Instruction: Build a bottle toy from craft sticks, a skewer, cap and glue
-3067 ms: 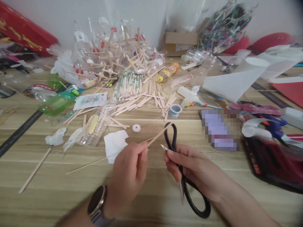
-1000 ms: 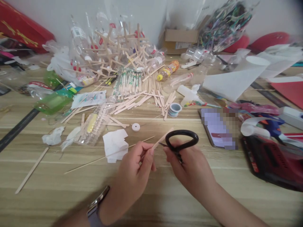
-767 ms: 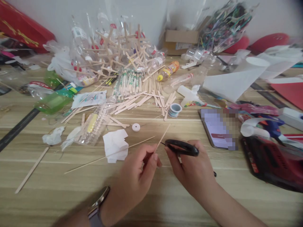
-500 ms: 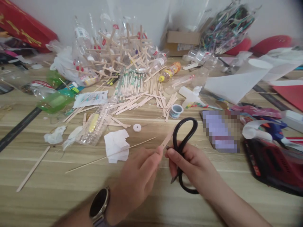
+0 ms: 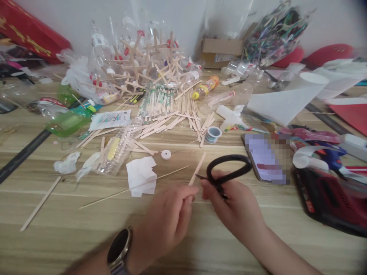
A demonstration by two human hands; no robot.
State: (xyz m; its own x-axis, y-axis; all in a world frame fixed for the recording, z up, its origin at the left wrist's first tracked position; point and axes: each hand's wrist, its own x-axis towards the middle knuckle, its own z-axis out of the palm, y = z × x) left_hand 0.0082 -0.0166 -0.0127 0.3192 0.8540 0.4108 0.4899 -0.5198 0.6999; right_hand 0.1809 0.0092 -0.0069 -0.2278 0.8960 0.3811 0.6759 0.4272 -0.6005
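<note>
On the left, a flat pale wooden stick lies on the striped wood-grain table, and further right a thin round bamboo skewer crosses a torn white paper sheet. Next, the left hand has its fingers closed on the lower end of a short, flat light-wood strip, which slants up from them; just beside it, the right hand is curled around the black-handled metal scissors, their pointed tip near the strip

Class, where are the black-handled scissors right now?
In the head view, the scissors are in the right hand, their tip beside the wooden stick held by the left hand.
</note>
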